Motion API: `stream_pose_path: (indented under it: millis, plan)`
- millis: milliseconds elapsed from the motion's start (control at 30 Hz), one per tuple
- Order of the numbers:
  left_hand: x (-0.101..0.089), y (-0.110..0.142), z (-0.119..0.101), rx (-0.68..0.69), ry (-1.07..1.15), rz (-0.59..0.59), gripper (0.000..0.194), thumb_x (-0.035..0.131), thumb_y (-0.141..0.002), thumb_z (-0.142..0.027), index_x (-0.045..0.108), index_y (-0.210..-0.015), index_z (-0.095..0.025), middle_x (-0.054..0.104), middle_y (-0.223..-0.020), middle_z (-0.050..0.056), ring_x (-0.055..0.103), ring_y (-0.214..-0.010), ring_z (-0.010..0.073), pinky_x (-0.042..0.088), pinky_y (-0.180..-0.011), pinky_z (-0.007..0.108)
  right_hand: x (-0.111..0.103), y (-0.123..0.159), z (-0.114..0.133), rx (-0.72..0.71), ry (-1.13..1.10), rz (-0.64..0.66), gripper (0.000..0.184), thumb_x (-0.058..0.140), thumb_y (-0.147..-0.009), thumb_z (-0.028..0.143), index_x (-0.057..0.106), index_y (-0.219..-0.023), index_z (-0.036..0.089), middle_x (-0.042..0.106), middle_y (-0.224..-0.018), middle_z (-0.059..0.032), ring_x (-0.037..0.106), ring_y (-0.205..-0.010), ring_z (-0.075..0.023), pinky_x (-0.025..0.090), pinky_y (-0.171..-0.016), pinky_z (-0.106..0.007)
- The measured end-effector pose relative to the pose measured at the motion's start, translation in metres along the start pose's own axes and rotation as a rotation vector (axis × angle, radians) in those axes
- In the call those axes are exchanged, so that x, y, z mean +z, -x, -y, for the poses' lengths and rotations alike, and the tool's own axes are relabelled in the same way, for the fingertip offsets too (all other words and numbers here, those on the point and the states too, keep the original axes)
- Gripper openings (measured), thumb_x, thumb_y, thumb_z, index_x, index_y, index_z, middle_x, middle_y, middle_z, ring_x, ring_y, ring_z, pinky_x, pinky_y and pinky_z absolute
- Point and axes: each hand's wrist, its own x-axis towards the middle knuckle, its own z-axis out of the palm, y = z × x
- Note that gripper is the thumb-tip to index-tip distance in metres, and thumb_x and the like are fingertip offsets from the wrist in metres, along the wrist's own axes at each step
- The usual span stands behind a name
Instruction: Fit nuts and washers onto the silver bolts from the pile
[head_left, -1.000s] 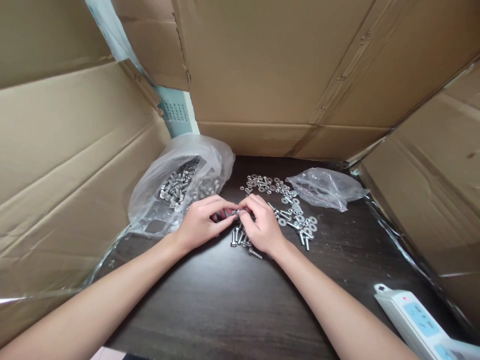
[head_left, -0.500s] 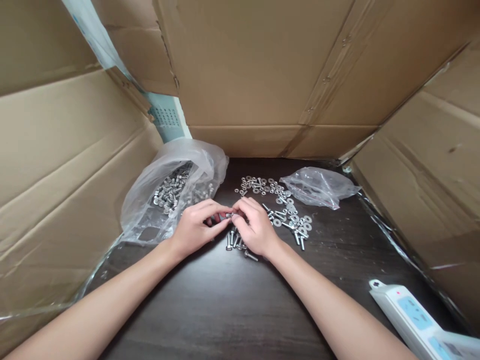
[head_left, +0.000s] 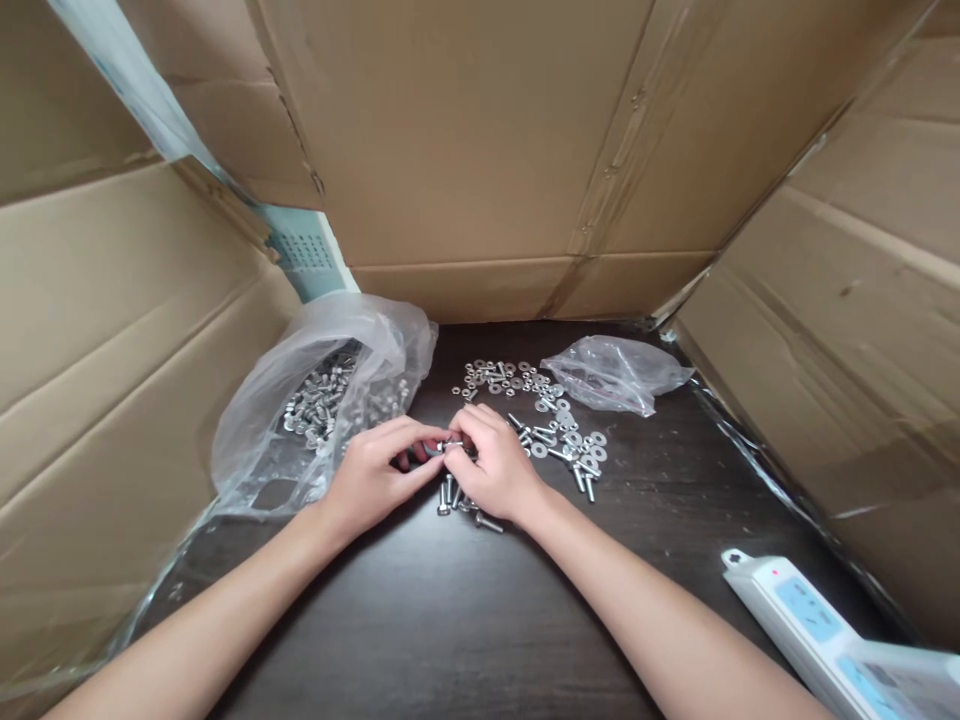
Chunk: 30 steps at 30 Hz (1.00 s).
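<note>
My left hand (head_left: 382,467) and my right hand (head_left: 495,462) meet fingertip to fingertip above the dark table. A small silver bolt (head_left: 451,444) lies sideways in the pinch between them, partly covered by the fingers. Whether a nut or washer is on it, I cannot tell. Loose bolts (head_left: 489,523) lie on the table just below the right hand, some hidden under it. To the right of that hand are more bolts mixed with flat washers (head_left: 539,450), and small nuts lie farther back.
An opened clear plastic bag (head_left: 247,450) full of bolts stands at the left. A crumpled clear bag (head_left: 619,375) lies at the back right. Cardboard walls (head_left: 465,130) enclose the table (head_left: 405,620). A white power strip (head_left: 795,610) sits at the front right.
The view has turned slightly, so everything sits farther left in the picture. Both hands stay together on the bolt, and more of its shank shows between the fingertips.
</note>
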Motion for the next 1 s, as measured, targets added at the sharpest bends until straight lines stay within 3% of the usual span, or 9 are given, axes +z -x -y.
stream_pose_path:
  millis: [867, 1000]
  plan:
    - [0.001, 0.0005, 0.0016, -0.075, 0.033, 0.025, 0.018, 0.071, -0.093, -0.025, 0.077, -0.109, -0.019, 0.079, -0.089, 0.002, 0.071, -0.068, 0.0111, 0.056, -0.06, 0.017, -0.0008, 0.0011, -0.0012, 0.024, -0.042, -0.019, 0.01, 0.047, -0.084, 0.021, 0.043, -0.075, 0.024, 0.052, -0.075, -0.0011, 0.048, -0.076, -0.0199, 0.037, -0.07, -0.034]
    - [-0.0001, 0.0005, 0.001, -0.068, 0.034, 0.009, 0.017, 0.072, -0.092, -0.023, 0.076, -0.107, -0.017, 0.079, -0.089, 0.002, 0.071, -0.068, 0.0107, 0.056, -0.06, 0.017, -0.0007, 0.0009, -0.001, 0.019, -0.022, 0.005, 0.02, 0.046, -0.091, 0.022, 0.043, -0.072, 0.023, 0.053, -0.072, -0.0011, 0.048, -0.074, -0.0194, 0.037, -0.071, -0.034]
